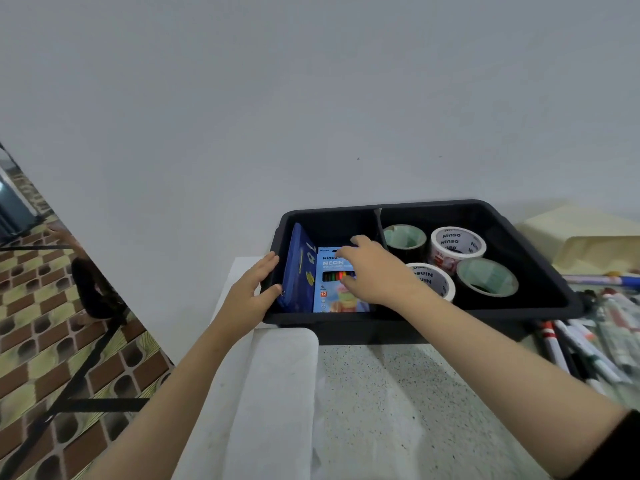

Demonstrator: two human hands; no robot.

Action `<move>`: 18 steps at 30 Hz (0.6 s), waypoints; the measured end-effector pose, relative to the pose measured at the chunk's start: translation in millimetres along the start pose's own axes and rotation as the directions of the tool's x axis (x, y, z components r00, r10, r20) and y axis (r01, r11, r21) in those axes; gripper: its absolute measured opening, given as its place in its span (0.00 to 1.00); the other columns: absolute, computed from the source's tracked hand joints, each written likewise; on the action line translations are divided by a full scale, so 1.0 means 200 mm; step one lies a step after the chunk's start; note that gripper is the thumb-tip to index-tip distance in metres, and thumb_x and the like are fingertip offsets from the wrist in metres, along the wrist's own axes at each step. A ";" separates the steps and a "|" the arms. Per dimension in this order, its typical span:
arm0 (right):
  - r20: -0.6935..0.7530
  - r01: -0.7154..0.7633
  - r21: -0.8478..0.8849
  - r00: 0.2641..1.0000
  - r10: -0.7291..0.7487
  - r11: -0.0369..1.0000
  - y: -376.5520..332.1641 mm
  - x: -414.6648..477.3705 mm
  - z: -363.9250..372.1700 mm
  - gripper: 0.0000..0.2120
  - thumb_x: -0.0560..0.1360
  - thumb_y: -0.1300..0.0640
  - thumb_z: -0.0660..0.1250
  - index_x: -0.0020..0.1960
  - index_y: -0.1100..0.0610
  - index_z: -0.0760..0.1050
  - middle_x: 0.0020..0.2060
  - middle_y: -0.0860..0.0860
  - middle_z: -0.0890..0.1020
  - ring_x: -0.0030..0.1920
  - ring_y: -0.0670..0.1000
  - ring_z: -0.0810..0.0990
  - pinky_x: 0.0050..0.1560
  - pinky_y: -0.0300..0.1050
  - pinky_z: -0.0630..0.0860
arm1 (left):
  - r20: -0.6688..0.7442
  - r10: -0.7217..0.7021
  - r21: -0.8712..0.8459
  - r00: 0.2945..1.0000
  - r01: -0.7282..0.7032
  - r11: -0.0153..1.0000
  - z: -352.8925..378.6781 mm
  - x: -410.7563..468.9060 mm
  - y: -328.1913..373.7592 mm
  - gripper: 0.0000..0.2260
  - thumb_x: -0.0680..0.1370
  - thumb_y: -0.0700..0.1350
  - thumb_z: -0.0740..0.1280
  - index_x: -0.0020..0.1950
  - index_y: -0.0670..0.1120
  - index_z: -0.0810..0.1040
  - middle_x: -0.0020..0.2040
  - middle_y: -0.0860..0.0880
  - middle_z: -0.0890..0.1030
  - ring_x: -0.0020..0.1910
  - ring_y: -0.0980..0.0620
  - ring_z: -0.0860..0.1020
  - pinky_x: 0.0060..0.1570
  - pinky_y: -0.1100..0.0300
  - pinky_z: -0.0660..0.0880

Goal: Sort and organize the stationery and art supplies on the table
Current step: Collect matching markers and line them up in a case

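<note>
You faced a white wall [311, 98]; a brown-and-yellow patterned floor [52, 341] lay at your left, and a white cloth [277, 393] stretched toward you.

The black divided bin [433, 205] is moulded in smooth, faintly glossy plastic — the neon coloured-pencil box [327, 299] is printed on glossy card. The tabletop [398, 393] is finished matt, speckled like stone.

"Ninso" on white tape roll [446, 254]; "Ninso NEON" and "12" on blue pencil box [329, 289]
</note>
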State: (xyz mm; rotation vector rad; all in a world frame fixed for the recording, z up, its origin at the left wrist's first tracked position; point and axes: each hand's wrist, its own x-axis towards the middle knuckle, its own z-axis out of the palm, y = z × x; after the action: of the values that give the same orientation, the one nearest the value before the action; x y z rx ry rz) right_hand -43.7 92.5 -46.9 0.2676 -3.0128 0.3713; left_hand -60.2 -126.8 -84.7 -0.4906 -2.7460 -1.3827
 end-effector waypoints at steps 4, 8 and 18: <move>-0.196 0.096 0.010 0.976 -0.092 0.995 0.10 -0.19 -0.09 0.19 0.78 0.54 0.61 0.69 0.54 0.69 0.70 0.53 0.66 0.68 0.52 0.67 0.61 0.47 0.70 | 0.021 -0.064 0.254 0.998 0.056 0.966 -0.05 0.03 0.08 0.25 0.77 0.45 0.67 0.73 0.48 0.65 0.74 0.51 0.65 0.74 0.52 0.59 0.72 0.56 0.56; -0.403 0.166 0.063 0.906 -0.127 0.984 0.28 -0.44 -0.12 0.17 0.75 0.59 0.66 0.64 0.55 0.74 0.62 0.52 0.76 0.61 0.51 0.74 0.57 0.44 0.73 | 0.007 -0.105 0.489 0.994 0.088 0.868 0.00 0.06 0.31 0.24 0.76 0.49 0.68 0.71 0.47 0.69 0.69 0.47 0.71 0.70 0.47 0.65 0.69 0.48 0.61; -0.419 -0.080 0.184 0.895 0.152 0.980 0.87 -1.06 -0.14 0.14 0.76 0.56 0.64 0.60 0.50 0.77 0.61 0.47 0.75 0.61 0.45 0.72 0.59 0.37 0.66 | 0.106 0.302 0.051 0.947 -0.309 0.950 0.71 -0.07 0.88 0.13 0.75 0.43 0.69 0.58 0.55 0.76 0.54 0.62 0.75 0.52 0.66 0.72 0.55 0.73 0.68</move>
State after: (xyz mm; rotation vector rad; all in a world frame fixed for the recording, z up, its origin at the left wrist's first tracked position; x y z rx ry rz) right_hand 134.4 299.9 -83.5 0.0082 -2.5683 0.6006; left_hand 20.0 78.9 -36.8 -0.9564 -2.6295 -1.2179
